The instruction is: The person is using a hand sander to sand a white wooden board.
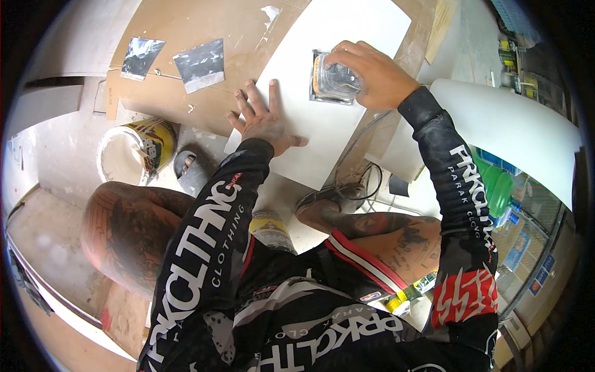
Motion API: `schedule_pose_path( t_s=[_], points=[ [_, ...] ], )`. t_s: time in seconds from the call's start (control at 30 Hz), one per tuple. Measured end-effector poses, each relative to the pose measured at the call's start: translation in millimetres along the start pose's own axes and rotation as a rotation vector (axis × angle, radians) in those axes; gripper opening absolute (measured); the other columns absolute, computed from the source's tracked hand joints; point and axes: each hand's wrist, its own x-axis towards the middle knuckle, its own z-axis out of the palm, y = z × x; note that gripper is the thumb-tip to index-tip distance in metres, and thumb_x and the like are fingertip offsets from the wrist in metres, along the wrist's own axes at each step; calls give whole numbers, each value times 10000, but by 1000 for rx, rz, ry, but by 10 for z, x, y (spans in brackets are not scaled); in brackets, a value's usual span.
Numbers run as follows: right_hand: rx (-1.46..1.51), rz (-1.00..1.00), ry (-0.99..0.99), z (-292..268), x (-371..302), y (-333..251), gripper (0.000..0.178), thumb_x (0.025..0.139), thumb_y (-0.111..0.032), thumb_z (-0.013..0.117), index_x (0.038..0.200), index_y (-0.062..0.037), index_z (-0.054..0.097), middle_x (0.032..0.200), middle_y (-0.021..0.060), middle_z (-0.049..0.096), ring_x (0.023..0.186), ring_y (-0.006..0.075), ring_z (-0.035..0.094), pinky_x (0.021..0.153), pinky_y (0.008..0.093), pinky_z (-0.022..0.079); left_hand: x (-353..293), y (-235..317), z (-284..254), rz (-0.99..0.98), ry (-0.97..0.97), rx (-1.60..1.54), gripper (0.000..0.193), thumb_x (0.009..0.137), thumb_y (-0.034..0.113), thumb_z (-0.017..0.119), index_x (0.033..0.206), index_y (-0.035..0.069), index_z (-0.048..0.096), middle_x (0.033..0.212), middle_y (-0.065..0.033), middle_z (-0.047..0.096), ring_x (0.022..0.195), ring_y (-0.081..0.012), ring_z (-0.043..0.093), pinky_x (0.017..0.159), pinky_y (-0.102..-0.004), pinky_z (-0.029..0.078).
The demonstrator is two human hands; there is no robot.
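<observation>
A long white board point(297, 149) lies slanted across the brown cardboard in front of me. My right hand point(378, 74) is closed over the top of a sheet sander point(334, 82), which has a clear grey body with an orange edge. Its square pad rests on the board. Flat on the same board, nearer to me and left of the sander, is my left hand point(263, 124), fingers spread and holding nothing. A grey cord point(356, 141) runs beside the board's right edge from below my right wrist.
Two dark sandpaper pieces point(199, 65) lie on the cardboard point(149, 102) at the left. An opened bucket point(162, 139) stands by my left foot. Looped cables point(372, 186) lie near my right foot. At the right are a curved white sheet point(496, 118) and a green bottle point(494, 189).
</observation>
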Motion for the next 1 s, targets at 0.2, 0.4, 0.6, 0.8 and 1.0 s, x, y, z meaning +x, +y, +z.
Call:
schedule_pose_path(
  t_s=[0.2, 0.4, 0.6, 0.8, 1.0],
  points=[
    [-71, -38, 69, -48, 105, 180, 703, 649, 50, 750, 1294, -183, 597, 1228, 62, 616, 1124, 355, 595, 987, 436, 522, 5, -9, 4, -5, -7, 0, 1543, 605, 744, 868, 1662, 195, -111, 1670, -349, -125, 1536, -586, -71, 1118, -810, 124],
    [-20, -78, 60, -35, 178, 29, 704, 646, 52, 757, 1288, -186, 597, 1218, 55, 614, 1118, 353, 594, 979, 433, 527, -9, 7, -34, -8, -4, -4, 1541, 602, 745, 870, 1664, 191, -100, 1670, -349, -116, 1535, -589, -72, 1122, -807, 127],
    [-48, -41, 31, -6, 98, -8, 696, 646, 45, 772, 1280, -182, 597, 1217, 55, 615, 1123, 348, 594, 976, 432, 527, -14, -14, -22, 3, -7, -29, 1537, 603, 733, 878, 1663, 187, -92, 1664, -354, -131, 1527, -603, -77, 1124, -805, 121],
    [-64, 34, 37, -187, -3, 573, 659, 678, 11, 764, 1288, -165, 589, 1229, 108, 611, 1145, 373, 601, 995, 454, 510, 1, -24, -6, 11, -9, -39, 1552, 596, 739, 878, 1660, 187, -108, 1654, -367, -156, 1523, -608, -88, 1116, -815, 99],
    [23, 207, 69, -267, 42, 910, 764, 634, 2, 795, 1333, -156, 532, 1255, 92, 600, 1216, 353, 594, 1037, 415, 505, -1, -3, -19, 6, -21, -30, 1557, 607, 737, 874, 1653, 183, -137, 1653, -370, -154, 1519, -614, -100, 1114, -815, 94]
  ],
)
